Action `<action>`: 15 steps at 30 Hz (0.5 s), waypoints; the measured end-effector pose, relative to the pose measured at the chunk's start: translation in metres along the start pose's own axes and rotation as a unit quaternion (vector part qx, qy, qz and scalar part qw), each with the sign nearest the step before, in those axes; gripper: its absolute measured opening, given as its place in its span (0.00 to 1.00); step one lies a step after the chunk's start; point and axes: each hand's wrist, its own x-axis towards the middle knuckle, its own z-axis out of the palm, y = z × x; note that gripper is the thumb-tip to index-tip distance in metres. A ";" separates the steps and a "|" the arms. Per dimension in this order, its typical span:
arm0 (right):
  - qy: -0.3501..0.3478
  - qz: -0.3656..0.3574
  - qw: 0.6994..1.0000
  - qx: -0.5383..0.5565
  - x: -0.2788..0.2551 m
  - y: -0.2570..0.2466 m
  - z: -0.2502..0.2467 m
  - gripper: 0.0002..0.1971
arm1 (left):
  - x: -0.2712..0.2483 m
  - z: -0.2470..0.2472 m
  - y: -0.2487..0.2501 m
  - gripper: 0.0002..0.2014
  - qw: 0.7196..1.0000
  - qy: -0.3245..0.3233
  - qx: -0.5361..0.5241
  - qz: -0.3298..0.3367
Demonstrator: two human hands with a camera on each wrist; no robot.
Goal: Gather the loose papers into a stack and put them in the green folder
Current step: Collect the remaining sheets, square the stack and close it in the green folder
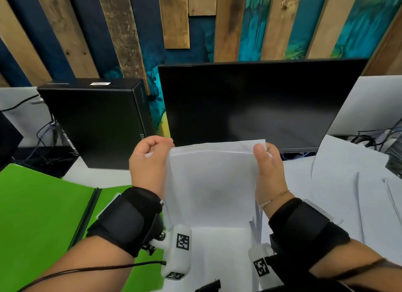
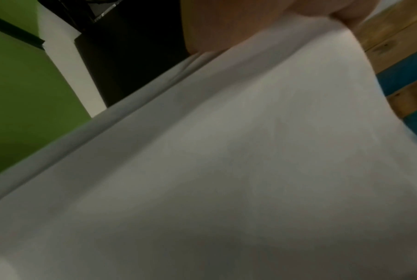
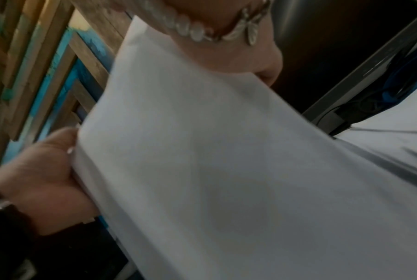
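Both hands hold a stack of white papers point(image 1: 211, 183) upright above the desk, in front of the monitor. My left hand point(image 1: 152, 159) grips the stack's left edge near the top, fingers curled round it. My right hand point(image 1: 266, 161) grips the right edge, thumb on the near face. The stack point(image 2: 250, 151) fills the left wrist view, and in the right wrist view the papers point(image 3: 214, 161) appear with the left hand point(image 3: 42, 180) at their far edge. The green folder point(image 1: 39, 209) lies open flat on the desk at the left.
A black monitor point(image 1: 256, 104) stands straight ahead, a black computer case point(image 1: 97, 122) to its left. More white sheets point(image 1: 348, 176) lie on the desk at the right, with thin plastic strips point(image 1: 359, 204) on them. Cables point(image 1: 374, 137) tangle at the far right.
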 end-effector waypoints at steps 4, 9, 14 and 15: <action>0.088 -0.004 0.996 0.002 0.004 -0.015 0.012 0.19 | 0.000 0.006 0.002 0.08 0.999 0.006 -0.020 0.026; 0.130 0.016 0.991 -0.032 0.014 -0.012 0.009 0.07 | -0.009 0.010 -0.003 0.16 0.994 -0.066 0.013 0.091; 0.134 0.016 0.990 -0.036 0.017 -0.007 -0.001 0.05 | -0.005 -0.004 -0.017 0.38 0.974 -0.158 0.127 0.099; 0.127 0.006 0.991 -0.047 0.017 -0.005 -0.004 0.05 | -0.003 -0.006 -0.021 0.41 0.974 -0.155 0.140 0.088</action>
